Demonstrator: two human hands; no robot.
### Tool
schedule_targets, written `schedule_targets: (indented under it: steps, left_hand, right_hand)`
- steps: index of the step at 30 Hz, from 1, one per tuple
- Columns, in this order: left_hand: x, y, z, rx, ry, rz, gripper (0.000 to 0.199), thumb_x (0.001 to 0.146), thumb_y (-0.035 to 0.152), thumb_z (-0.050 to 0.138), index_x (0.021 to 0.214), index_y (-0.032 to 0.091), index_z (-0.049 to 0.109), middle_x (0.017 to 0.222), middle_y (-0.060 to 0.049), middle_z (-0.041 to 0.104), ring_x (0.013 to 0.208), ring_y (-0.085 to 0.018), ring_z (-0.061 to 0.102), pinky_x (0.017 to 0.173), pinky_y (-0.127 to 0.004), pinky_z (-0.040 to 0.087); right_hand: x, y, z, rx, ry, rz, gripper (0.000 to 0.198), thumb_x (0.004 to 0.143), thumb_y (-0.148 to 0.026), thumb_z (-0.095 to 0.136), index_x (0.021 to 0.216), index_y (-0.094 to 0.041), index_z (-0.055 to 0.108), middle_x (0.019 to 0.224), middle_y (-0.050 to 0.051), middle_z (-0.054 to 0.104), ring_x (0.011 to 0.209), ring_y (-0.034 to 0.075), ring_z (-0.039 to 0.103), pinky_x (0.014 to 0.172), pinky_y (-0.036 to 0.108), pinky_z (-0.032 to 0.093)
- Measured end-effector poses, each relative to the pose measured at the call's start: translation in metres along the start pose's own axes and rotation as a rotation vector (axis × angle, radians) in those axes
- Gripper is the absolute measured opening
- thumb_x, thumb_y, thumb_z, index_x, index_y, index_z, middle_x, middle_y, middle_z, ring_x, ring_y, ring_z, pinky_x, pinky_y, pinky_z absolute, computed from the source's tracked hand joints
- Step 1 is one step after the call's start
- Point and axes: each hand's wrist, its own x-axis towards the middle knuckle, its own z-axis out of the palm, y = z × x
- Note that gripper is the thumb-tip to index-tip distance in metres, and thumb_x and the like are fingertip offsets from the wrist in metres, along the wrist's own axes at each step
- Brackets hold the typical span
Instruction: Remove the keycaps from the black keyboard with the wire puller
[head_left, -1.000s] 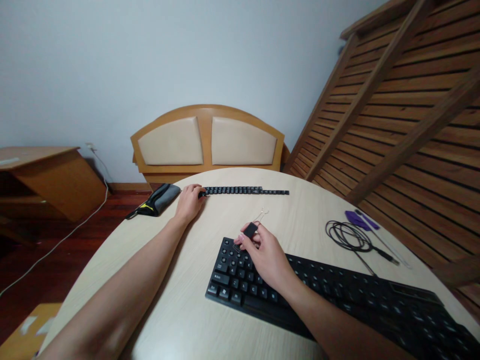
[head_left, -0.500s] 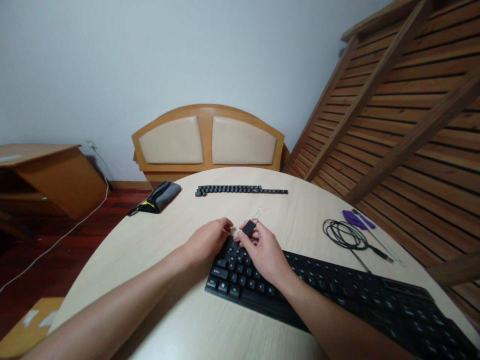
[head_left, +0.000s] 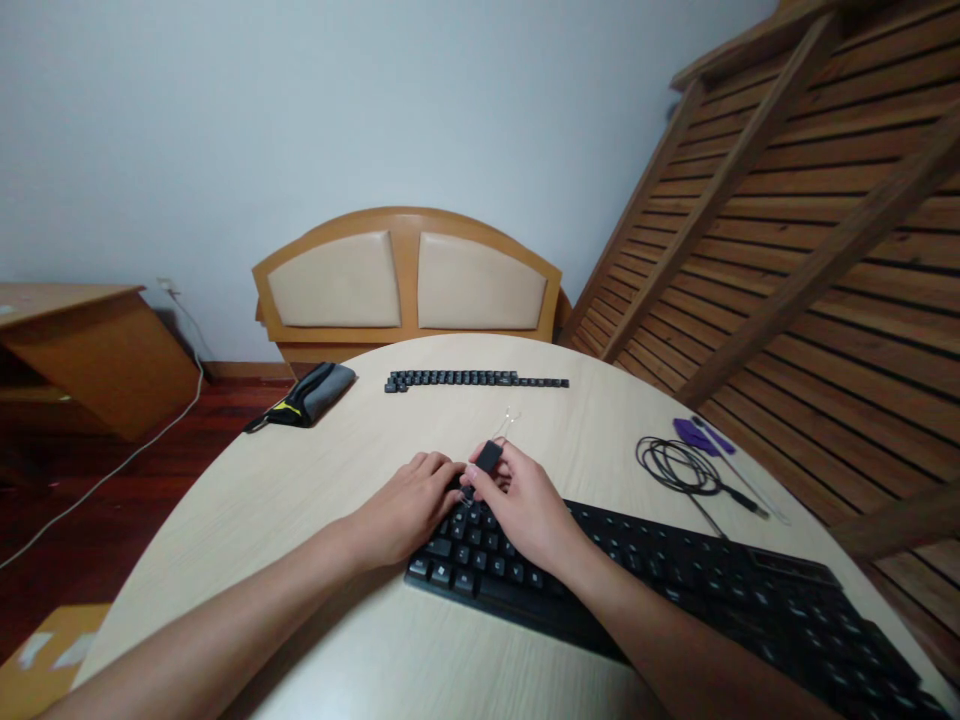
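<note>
My right hand (head_left: 521, 495) pinches a wire keycap puller (head_left: 490, 457) by its black middle. One pair of its wire prongs points up and away; the other reaches down to the keys at the upper left of the black keyboard (head_left: 675, 575). My left hand (head_left: 412, 505) lies over that same corner, its bent fingers closed on the keyboard's edge beside the wires. Its fingertips are partly hidden. Beyond my hands, loose black keycaps (head_left: 465, 378) stand in rows on the table.
The round pale table (head_left: 360, 640) also bears a folded grey and black cloth item (head_left: 319, 393) at left. At right lie a coiled black cable (head_left: 675, 467), a purple cloth (head_left: 694, 437) and a thin stick-like tool (head_left: 739, 468). A wooden headboard (head_left: 409, 270) stands behind.
My left hand has come forward over the keyboard corner, its fingers nearer the wires. The puller in my right hand has shifted slightly left. The whole view has moved a little.
</note>
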Motion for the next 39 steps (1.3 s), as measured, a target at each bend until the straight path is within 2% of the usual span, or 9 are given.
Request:
schedule_targets:
  steps: [6, 10, 13, 16, 19, 24, 29, 34, 39]
  left_hand:
    - [-0.005, -0.003, -0.006, 0.077, -0.046, -0.021, 0.031, 0.1, 0.03, 0.038, 0.124, 0.015, 0.052, 0.114, -0.013, 0.056, 0.103, -0.029, 0.051, 0.09, -0.049, 0.046]
    - [-0.006, -0.005, -0.012, 0.068, -0.066, -0.04, 0.035, 0.1, 0.029, 0.036, 0.128, 0.015, 0.051, 0.115, -0.014, 0.055, 0.105, -0.03, 0.051, 0.093, -0.05, 0.045]
    - [-0.006, -0.007, -0.014, 0.038, -0.078, -0.012, 0.036, 0.1, 0.029, 0.035, 0.13, 0.016, 0.051, 0.115, -0.013, 0.055, 0.107, -0.029, 0.05, 0.096, -0.048, 0.044]
    - [-0.006, -0.007, -0.015, 0.008, -0.074, 0.009, 0.036, 0.1, 0.029, 0.035, 0.13, 0.016, 0.051, 0.116, -0.013, 0.055, 0.108, -0.029, 0.05, 0.098, -0.049, 0.043]
    - [-0.006, -0.007, -0.015, -0.003, -0.069, 0.017, 0.037, 0.1, 0.029, 0.035, 0.131, 0.015, 0.05, 0.116, -0.013, 0.055, 0.108, -0.029, 0.051, 0.099, -0.05, 0.043]
    - [-0.004, -0.006, -0.017, 0.031, -0.067, 0.076, 0.037, 0.101, 0.029, 0.034, 0.135, 0.019, 0.046, 0.124, -0.012, 0.054, 0.113, -0.027, 0.05, 0.102, -0.048, 0.043]
    - [-0.004, 0.001, -0.025, -0.063, -0.079, 0.165, 0.041, 0.101, 0.036, 0.036, 0.139, 0.023, 0.043, 0.137, -0.01, 0.051, 0.126, -0.027, 0.047, 0.11, -0.047, 0.037]
    - [-0.011, 0.009, -0.024, -0.002, -0.218, 0.184, 0.102, 0.071, 0.07, 0.066, 0.151, 0.018, 0.028, 0.153, -0.02, 0.033, 0.139, -0.042, 0.032, 0.113, -0.062, 0.025]
    - [-0.011, 0.007, -0.017, 0.062, -0.207, 0.172, 0.111, 0.067, 0.072, 0.067, 0.152, 0.017, 0.024, 0.155, -0.022, 0.028, 0.141, -0.042, 0.028, 0.113, -0.061, 0.025]
  right_hand:
    - [-0.005, -0.024, -0.02, -0.271, -0.211, -0.022, 0.003, 0.09, -0.024, 0.058, 0.089, -0.022, 0.059, 0.081, 0.001, 0.068, 0.071, 0.016, 0.064, 0.063, 0.025, 0.046]
    - [-0.002, -0.028, -0.032, -0.419, -0.216, -0.01, 0.005, 0.09, -0.026, 0.058, 0.09, -0.021, 0.06, 0.083, 0.002, 0.07, 0.073, 0.016, 0.064, 0.064, 0.025, 0.044]
    - [0.007, -0.028, -0.05, -0.663, -0.182, 0.023, 0.017, 0.092, -0.032, 0.054, 0.086, -0.019, 0.062, 0.085, 0.007, 0.071, 0.074, 0.019, 0.065, 0.063, 0.027, 0.044]
    - [0.018, -0.027, -0.085, -1.0, -0.119, 0.162, 0.032, 0.096, -0.038, 0.043, 0.091, -0.016, 0.066, 0.094, 0.014, 0.072, 0.083, 0.025, 0.068, 0.068, 0.031, 0.046]
    - [0.027, -0.023, -0.129, -1.262, -0.081, 0.437, 0.041, 0.098, -0.036, 0.035, 0.104, -0.011, 0.068, 0.108, 0.022, 0.07, 0.098, 0.031, 0.067, 0.076, 0.035, 0.047]
    - [0.031, -0.007, -0.179, -1.34, -0.101, 0.645, 0.031, 0.092, -0.021, 0.048, 0.091, -0.003, 0.074, 0.102, 0.03, 0.07, 0.095, 0.036, 0.069, 0.076, 0.038, 0.05]
    - [0.03, 0.004, -0.182, -1.33, -0.172, 0.648, 0.029, 0.09, -0.017, 0.05, 0.09, -0.005, 0.076, 0.103, 0.028, 0.071, 0.097, 0.035, 0.069, 0.079, 0.037, 0.051]
    - [0.032, 0.007, -0.175, -1.281, -0.226, 0.58, 0.034, 0.094, -0.022, 0.045, 0.094, -0.005, 0.075, 0.104, 0.026, 0.071, 0.095, 0.032, 0.07, 0.08, 0.034, 0.05]
    - [0.031, 0.002, -0.176, -1.234, -0.239, 0.524, 0.035, 0.096, -0.022, 0.041, 0.095, -0.008, 0.073, 0.104, 0.023, 0.072, 0.095, 0.031, 0.069, 0.081, 0.034, 0.049]
